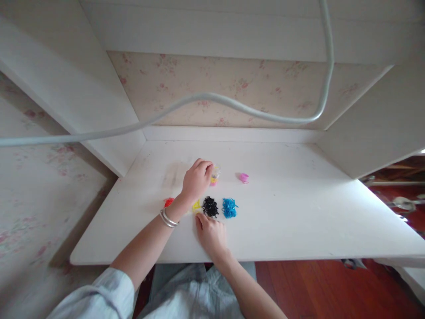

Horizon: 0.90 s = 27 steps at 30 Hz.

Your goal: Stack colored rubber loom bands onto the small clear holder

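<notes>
My left hand (196,178), with silvery bangles at its wrist, is closed against the left side of a small clear jar (216,170). Yellow and pink bits show low in the jar, and the fingers hide part of it. Nearer the table's front edge, my right hand (213,235) has its fingers curled together at the near side of a small yellow pile (196,206). Whatever is in its fingertips is too small to make out. Just right of the yellow lies a pile of black rubber bands (210,207), then a blue pile (229,208). My left forearm partly covers a red pile (168,202).
A pink ring-shaped piece (244,178) lies right of the jar on the white tabletop (292,208). A pale cable (212,96) crosses the upper view. White panels stand at both sides, and flowered wallpaper (239,84) is behind.
</notes>
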### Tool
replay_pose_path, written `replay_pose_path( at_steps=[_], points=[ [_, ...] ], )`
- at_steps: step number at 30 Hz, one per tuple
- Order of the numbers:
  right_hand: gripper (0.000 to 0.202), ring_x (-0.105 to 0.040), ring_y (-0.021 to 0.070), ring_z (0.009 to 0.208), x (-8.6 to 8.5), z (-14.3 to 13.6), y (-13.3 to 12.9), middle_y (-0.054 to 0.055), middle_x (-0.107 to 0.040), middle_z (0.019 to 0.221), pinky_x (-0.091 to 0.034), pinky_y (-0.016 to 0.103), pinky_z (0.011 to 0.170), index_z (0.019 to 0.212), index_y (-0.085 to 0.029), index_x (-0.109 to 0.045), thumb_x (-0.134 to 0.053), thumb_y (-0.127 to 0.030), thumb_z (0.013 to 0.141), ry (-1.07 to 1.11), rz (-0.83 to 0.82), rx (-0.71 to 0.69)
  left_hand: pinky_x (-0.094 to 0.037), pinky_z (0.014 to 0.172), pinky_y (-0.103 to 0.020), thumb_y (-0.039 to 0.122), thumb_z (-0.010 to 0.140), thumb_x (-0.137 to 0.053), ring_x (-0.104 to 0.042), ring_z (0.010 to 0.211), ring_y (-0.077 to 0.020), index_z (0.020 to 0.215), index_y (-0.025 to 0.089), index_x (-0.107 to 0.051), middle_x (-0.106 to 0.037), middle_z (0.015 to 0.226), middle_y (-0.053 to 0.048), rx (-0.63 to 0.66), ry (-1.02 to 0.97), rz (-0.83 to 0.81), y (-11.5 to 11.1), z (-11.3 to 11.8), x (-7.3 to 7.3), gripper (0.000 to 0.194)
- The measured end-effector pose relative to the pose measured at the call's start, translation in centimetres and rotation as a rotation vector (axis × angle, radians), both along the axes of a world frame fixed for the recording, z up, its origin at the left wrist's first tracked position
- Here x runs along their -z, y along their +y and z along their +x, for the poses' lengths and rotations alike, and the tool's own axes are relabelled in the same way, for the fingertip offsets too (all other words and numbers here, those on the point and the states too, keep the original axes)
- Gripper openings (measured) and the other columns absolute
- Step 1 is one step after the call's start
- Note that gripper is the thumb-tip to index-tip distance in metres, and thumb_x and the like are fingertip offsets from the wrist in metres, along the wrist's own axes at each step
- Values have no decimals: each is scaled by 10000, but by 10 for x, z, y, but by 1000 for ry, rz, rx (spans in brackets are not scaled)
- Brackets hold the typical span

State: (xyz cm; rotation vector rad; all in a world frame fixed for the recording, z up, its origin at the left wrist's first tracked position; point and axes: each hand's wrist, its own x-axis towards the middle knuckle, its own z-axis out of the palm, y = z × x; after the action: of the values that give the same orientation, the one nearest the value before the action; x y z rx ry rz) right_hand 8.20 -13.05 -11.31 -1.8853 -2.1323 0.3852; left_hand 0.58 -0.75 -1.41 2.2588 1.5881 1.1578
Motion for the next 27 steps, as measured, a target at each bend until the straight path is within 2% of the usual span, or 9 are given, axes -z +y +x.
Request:
replay_pose_path(
  at_steps=[5, 13, 16, 19, 24, 27],
  points=[
    [256, -610, 113, 597, 0, 0, 0, -18, -693, 774, -302, 198, 525, 908, -286, -618, -368, -319, 951, -5, -9, 8, -445, 762, -235, 286, 937, -429, -611, 858, -138, 951, 248, -652, -632, 967, -18, -29, 149, -47, 9, 10, 3, 227],
    [289, -632, 133, 612, -5, -1, 0, -15, -702, 797, -317, 203, 527, 1161, -352, -561, -378, -328, 939, 5, -14, 4, -450, 798, -215, 275, 939, -423, -612, 859, -124, 1008, 264, -666, -638, 953, -12, -15, 152, -75, 9, 4, 11, 252],
    [282, -638, 138, 626, -6, -1, 0, -16, -704, 808, -318, 200, 531, 1144, -354, -568, -371, -326, 943, 2, -14, 7, -457, 806, -224, 266, 935, -430, -614, 859, -129, 1024, 252, -665, -641, 950, -21, -2, 125, -66, 11, 1, 13, 252],
    [258, -639, 133, 635, -6, -2, -1, -13, -702, 813, -313, 198, 532, 1044, -326, -606, -367, -317, 949, -1, -15, 6, -462, 805, -238, 252, 929, -439, -615, 864, -137, 1034, 233, -660, -643, 948, -28, 11, 73, -29, 10, -2, 12, 245],
    [258, -623, 117, 623, -6, -2, -2, -5, -696, 806, -318, 193, 535, 956, -292, -619, -362, -315, 956, -24, -23, -1, -461, 776, -240, 254, 929, -437, -606, 832, -133, 983, 200, -654, -647, 938, -40, 13, -48, -7, -6, -14, 9, 230],
    [251, -625, 114, 622, -5, 0, -1, -11, -694, 785, -315, 192, 530, 974, -296, -627, -378, -316, 952, 4, -16, -24, -464, 744, -236, 272, 932, -431, -599, 785, -126, 978, 188, -641, -645, 925, -43, 2, -95, -53, -28, -30, 15, 231]
  ],
)
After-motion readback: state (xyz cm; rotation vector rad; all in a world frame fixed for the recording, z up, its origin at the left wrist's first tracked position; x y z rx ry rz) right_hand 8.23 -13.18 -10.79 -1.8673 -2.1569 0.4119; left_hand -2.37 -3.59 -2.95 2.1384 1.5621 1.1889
